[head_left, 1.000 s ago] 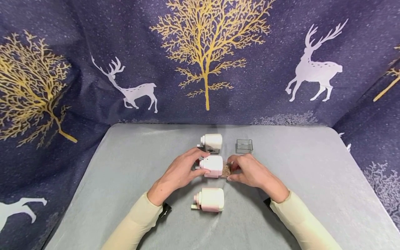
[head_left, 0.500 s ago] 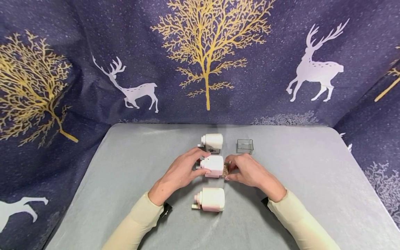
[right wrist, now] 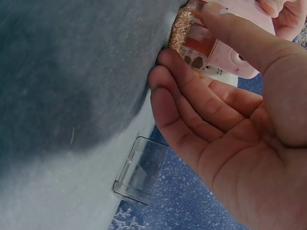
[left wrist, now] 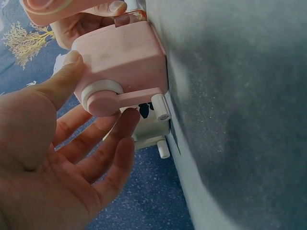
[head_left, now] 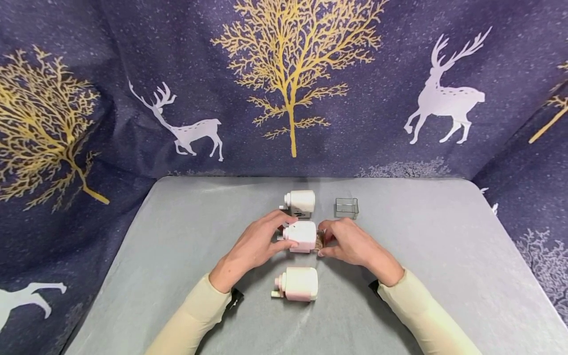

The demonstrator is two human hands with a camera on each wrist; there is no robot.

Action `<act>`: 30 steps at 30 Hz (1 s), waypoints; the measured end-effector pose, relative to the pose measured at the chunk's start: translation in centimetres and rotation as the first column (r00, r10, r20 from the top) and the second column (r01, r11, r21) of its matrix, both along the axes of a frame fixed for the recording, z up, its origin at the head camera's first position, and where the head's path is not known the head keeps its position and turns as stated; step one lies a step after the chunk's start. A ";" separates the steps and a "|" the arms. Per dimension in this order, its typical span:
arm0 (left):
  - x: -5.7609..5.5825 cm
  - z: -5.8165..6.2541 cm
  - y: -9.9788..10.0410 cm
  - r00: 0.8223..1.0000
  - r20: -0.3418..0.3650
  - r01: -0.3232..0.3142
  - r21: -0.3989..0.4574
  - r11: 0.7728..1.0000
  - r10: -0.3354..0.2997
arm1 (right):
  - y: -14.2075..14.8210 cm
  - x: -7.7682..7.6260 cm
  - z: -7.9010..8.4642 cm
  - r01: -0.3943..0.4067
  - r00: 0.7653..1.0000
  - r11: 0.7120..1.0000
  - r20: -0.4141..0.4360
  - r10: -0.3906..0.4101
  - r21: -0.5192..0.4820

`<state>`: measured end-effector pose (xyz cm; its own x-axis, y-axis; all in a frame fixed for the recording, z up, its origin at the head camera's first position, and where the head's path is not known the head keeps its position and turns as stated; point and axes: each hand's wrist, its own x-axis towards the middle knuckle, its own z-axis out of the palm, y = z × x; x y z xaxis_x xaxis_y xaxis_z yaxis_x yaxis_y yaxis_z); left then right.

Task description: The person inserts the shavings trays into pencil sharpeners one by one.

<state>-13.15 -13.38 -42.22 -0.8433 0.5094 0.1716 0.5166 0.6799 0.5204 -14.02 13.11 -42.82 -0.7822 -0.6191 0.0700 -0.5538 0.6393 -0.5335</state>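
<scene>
In the head view, a pink crank pencil sharpener (head_left: 302, 236) stands mid-table between both hands. My left hand (head_left: 255, 242) holds its body from the crank side, thumb on the near side and a finger on the far side. In the left wrist view its crank handle (left wrist: 161, 106) points toward the camera. Pinched by my right hand (head_left: 355, 242) is a clear shavings drawer (right wrist: 188, 38), partly out of the sharpener's right end. Brownish shavings (right wrist: 181, 27) lie in it. My right thumb is on one side of the drawer, the fingertips on the other.
Behind stands a white pencil sharpener (head_left: 301, 201); in front is a cream and pink one (head_left: 301, 284). An empty clear drawer (head_left: 346, 208) sits at the back right on the grey table (head_left: 426, 227). A dark blue curtain (head_left: 355, 123) hangs behind the table.
My right hand has moved a little left, sliding the drawer with shavings further into the pink pencil sharpener. The left hand keeps its hold in the same place.
</scene>
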 end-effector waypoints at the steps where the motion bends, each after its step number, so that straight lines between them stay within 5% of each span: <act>1: 0.0 0.0 0.0 1.000 0.002 0.000 -0.001 1.000 0.000 | 0.0 0.0 0.0 0.001 1.000 1.000 -0.001 -0.001 0.001; 30: 0.0 0.0 0.0 1.000 0.022 0.002 0.004 1.000 -0.002 | -1.3 -0.6 0.0 0.023 0.998 1.000 0.050 -0.023 0.009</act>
